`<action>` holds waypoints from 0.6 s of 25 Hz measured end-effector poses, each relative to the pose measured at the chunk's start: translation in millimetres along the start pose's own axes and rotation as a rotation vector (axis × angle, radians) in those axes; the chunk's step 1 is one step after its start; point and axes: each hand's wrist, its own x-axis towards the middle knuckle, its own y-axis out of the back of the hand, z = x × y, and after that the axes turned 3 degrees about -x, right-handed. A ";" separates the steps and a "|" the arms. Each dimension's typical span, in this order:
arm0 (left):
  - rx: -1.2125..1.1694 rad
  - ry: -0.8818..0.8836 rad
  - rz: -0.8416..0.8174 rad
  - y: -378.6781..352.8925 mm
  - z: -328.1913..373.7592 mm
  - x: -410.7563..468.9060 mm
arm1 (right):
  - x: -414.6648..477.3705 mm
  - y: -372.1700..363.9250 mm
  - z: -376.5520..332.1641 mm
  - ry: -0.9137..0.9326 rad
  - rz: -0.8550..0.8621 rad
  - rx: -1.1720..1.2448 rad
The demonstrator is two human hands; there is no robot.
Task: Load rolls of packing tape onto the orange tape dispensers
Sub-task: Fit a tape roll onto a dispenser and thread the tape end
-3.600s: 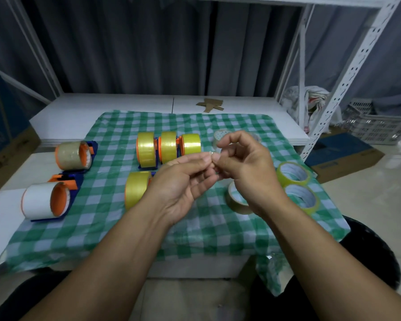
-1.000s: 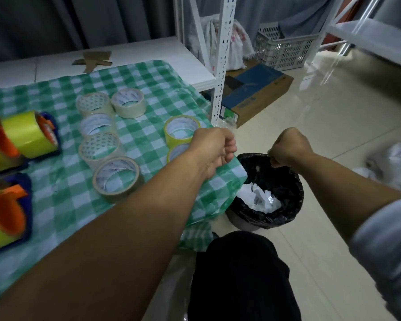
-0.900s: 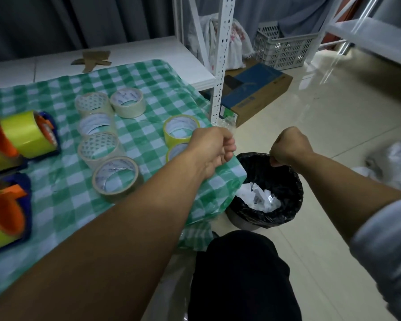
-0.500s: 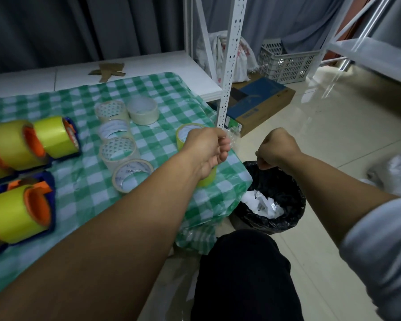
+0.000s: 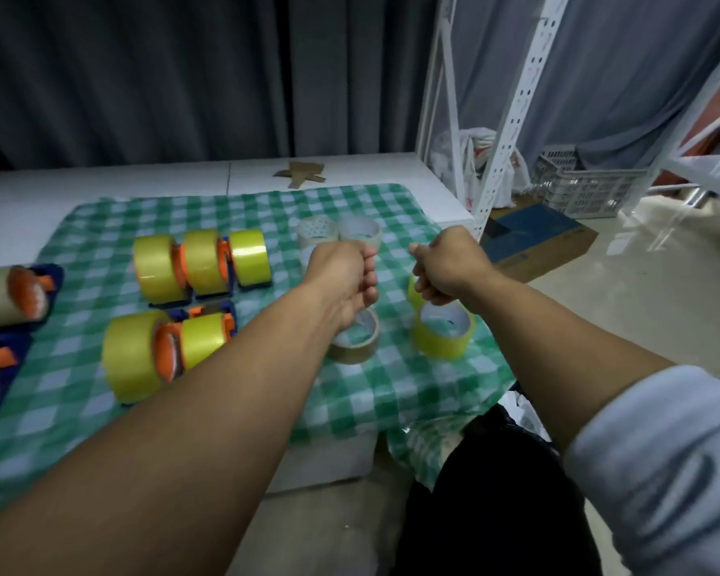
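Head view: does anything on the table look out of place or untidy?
A brown cardboard scrap lies alone on the white board beyond the cloth, whose near right corner hangs crumpled over the edge.

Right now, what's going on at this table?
A person's left hand and right hand hover with curled fingers above loose tape rolls lying flat on the green checked cloth; whether they hold anything is unclear. Several yellow rolls already sit on orange dispensers further left.
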 end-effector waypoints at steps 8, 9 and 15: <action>-0.058 -0.044 0.164 134.3 53.1 -25.1 | -31.7 -106.9 -104.6 0.129 -0.198 0.081; -0.072 -0.049 0.185 151.8 58.4 -26.9 | -36.9 -121.0 -117.2 0.124 -0.227 0.100; -0.146 -0.072 0.311 232.7 79.3 -37.9 | -62.6 -200.3 -176.6 0.108 -0.379 0.172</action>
